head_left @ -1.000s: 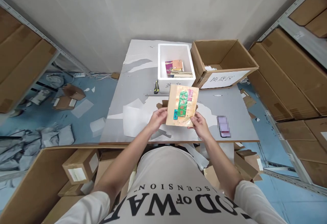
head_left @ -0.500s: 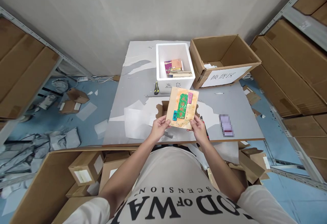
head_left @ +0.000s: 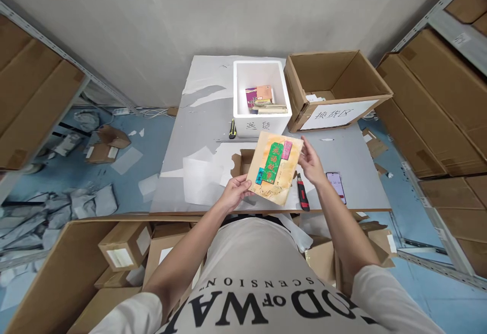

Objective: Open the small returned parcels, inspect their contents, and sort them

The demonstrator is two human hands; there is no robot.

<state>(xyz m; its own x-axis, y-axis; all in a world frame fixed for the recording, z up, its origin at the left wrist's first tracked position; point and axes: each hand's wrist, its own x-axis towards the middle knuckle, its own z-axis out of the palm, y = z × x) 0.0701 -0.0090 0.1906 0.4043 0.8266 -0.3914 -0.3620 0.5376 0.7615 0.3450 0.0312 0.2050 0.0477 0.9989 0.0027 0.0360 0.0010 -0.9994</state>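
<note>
A cream-orange book with a green title panel and pink and blue labels is held tilted above the table, its front cover up. Its lower left corner is pinched in my left hand, thumb on the cover. My right hand grips the upper right edge, with some fingertips hidden by the book. Below and behind the book lies an opened small carton, mostly covered from view. A red and black utility knife rests on the table by the book's right side.
Behind the book stands a white foam box with several books inside. Beside it is a large cardboard box with a handwritten label. A yellow and black cutter and a phone lie on the grey table. Cartons sit below.
My right hand has shifted from the book's lower right corner up to its upper right edge. The book has turned slightly clockwise, and the red and black knife now shows more fully.
</note>
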